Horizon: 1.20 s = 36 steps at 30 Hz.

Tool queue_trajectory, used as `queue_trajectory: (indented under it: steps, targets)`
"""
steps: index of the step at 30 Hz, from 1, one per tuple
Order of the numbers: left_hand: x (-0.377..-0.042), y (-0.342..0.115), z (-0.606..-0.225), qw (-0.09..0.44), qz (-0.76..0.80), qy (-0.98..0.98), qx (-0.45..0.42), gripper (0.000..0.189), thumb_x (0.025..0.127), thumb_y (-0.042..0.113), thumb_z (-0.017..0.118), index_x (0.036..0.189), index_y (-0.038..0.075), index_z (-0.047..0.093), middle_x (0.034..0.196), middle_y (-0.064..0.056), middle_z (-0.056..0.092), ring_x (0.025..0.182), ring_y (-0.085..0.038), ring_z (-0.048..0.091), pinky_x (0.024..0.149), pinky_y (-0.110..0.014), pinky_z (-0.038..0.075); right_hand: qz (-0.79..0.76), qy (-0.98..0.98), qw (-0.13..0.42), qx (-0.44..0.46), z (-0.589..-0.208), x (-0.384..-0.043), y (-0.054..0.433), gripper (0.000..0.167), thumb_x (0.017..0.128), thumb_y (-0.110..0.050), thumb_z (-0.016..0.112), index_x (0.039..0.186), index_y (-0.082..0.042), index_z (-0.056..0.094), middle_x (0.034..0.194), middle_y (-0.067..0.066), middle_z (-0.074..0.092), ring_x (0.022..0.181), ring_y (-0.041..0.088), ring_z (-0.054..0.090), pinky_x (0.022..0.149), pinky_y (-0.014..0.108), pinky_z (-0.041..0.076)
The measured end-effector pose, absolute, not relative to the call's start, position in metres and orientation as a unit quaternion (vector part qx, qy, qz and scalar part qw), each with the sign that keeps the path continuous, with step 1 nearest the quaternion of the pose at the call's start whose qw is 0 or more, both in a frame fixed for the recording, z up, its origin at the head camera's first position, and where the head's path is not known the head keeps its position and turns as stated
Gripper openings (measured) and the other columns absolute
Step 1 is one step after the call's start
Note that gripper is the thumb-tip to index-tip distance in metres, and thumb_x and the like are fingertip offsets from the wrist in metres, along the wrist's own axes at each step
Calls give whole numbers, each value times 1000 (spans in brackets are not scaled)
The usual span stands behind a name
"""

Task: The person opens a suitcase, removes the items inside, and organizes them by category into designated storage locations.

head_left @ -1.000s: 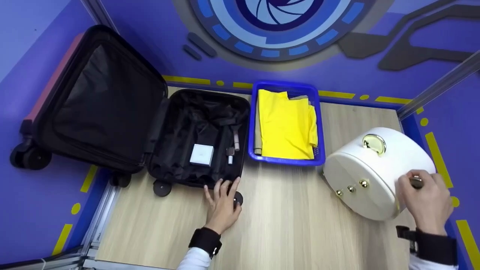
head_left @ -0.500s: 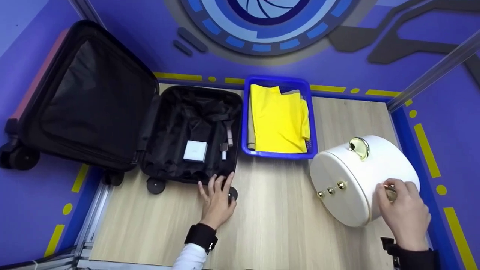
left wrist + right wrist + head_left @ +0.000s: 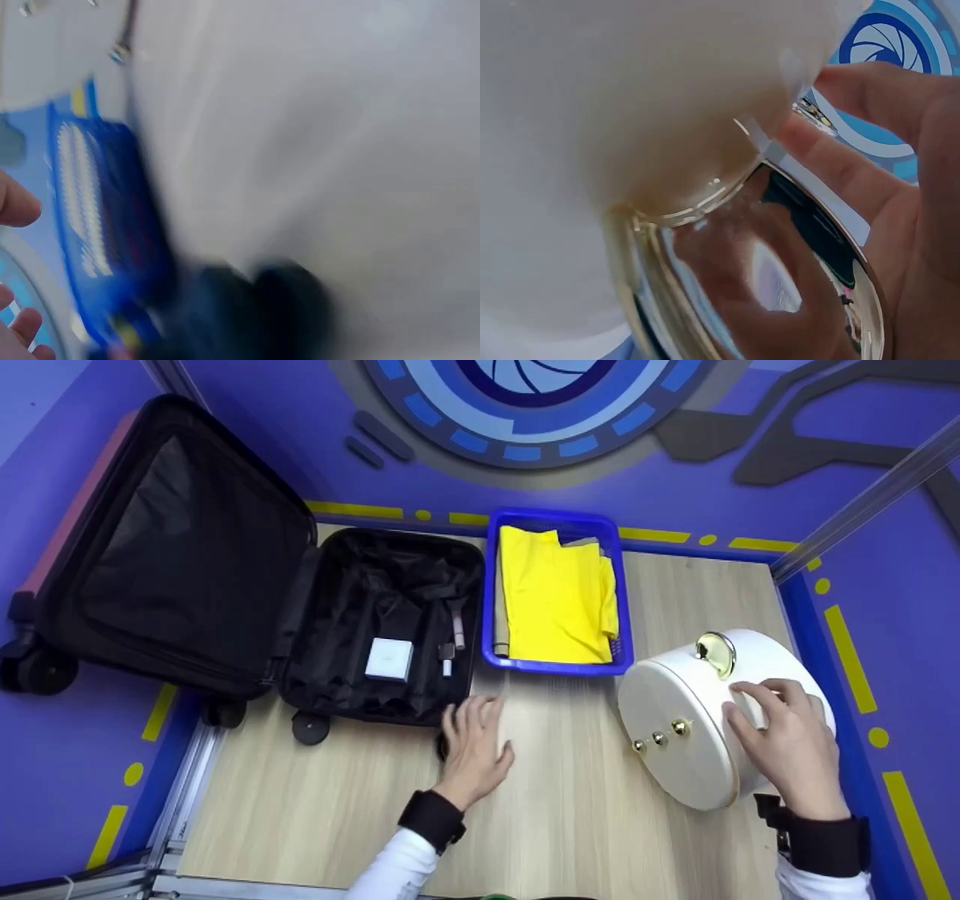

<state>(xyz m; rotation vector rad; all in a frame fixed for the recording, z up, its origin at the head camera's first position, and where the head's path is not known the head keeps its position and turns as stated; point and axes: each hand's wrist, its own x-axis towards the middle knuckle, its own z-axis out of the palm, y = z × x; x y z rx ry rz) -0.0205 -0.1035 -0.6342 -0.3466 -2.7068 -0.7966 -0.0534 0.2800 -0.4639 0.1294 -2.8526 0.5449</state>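
Note:
My right hand [image 3: 791, 746] is at the side of a rounded white case [image 3: 784, 671] with gold knobs [image 3: 680, 727] on its flat face. Its thumb and fingers are bent and parted close to the shell. A gold handle [image 3: 718, 654] stands on top of the case; in the right wrist view a shiny gold handle [image 3: 825, 217] lies in front of the palm, not gripped. Over the table, off the front right corner of an open black suitcase [image 3: 345, 690], my left hand [image 3: 472, 750] has its fingers spread and holds nothing. The left wrist view is blurred.
Inside the suitcase lie a small white box [image 3: 389, 659], a pinkish tube [image 3: 458, 630] and a small tube with a dark end [image 3: 447, 658]. A blue basket [image 3: 555, 666] with folded yellow cloth [image 3: 555, 600] stands between suitcase and case. Walls surround the wooden table [image 3: 555, 810].
The white case has turned and shifted slightly left. My right hand has let go of its side handle and moved up along the shell. My left hand has moved right, off the suitcase rim.

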Motion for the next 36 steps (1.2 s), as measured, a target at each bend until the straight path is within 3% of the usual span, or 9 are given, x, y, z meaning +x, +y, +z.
queue_trajectory:
  steps: [5, 10, 16, 20, 24, 29, 36]
  targets:
    - [-40, -60, -606, 98, -324, -917, -211, 60, 92, 20, 68, 147, 10, 48, 138, -8, 54, 126, -24, 56, 112, -49, 37, 183, -978, 94, 37, -461, -57, 281, 32, 95, -25, 75, 122, -9, 74, 127, 24, 57, 110, 55, 49, 67, 74, 43]
    - [-57, -13, -577, 42, -360, -890, -277, 46, 99, 24, 65, 142, 12, 55, 130, 0, 64, 110, -13, 66, 96, -28, 51, 175, -979, 96, 43, -457, -60, 279, 30, 94, -23, 76, 117, -4, 77, 125, 24, 59, 107, 55, 50, 64, 73, 45]
    - [-73, 29, -559, 17, -372, -879, -298, 40, 102, 35, 66, 136, 16, 60, 125, 4, 66, 102, -4, 65, 79, -13, 44, 172, -978, 113, 44, -457, -65, 273, 25, 90, -20, 81, 108, -3, 79, 116, 25, 61, 100, 56, 51, 61, 73, 45]
    - [-76, 49, -557, 15, -359, -882, -306, 41, 101, 41, 67, 136, 19, 62, 121, 5, 67, 99, -2, 64, 76, -11, 41, 182, -970, 146, 63, -460, -65, 270, 21, 87, -14, 84, 102, 0, 79, 108, 27, 61, 95, 58, 53, 64, 70, 44]
    - [-77, 63, -559, 47, -350, -883, -308, 37, 98, 43, 70, 127, 21, 65, 114, 7, 67, 94, -1, 63, 74, -11, 39, 179, -966, 169, 79, -462, -64, 270, 21, 85, -12, 85, 100, 2, 79, 105, 28, 61, 91, 60, 52, 64, 70, 44]
    - [-75, 74, -561, 84, -364, -878, -301, 26, 97, 41, 73, 113, 21, 67, 105, 9, 68, 90, 0, 64, 70, -9, 40, 176, -969, 161, 72, -462, -63, 271, 22, 86, -14, 85, 101, 1, 79, 107, 28, 61, 94, 59, 53, 64, 71, 45]
    - [-71, 76, -560, 60, -372, -881, -285, 20, 96, 35, 72, 108, 20, 65, 99, 10, 64, 85, 3, 59, 64, -8, 37, 177, -974, 135, 39, -462, -61, 275, 22, 87, -17, 83, 103, -2, 80, 111, 25, 61, 101, 56, 53, 64, 72, 45]
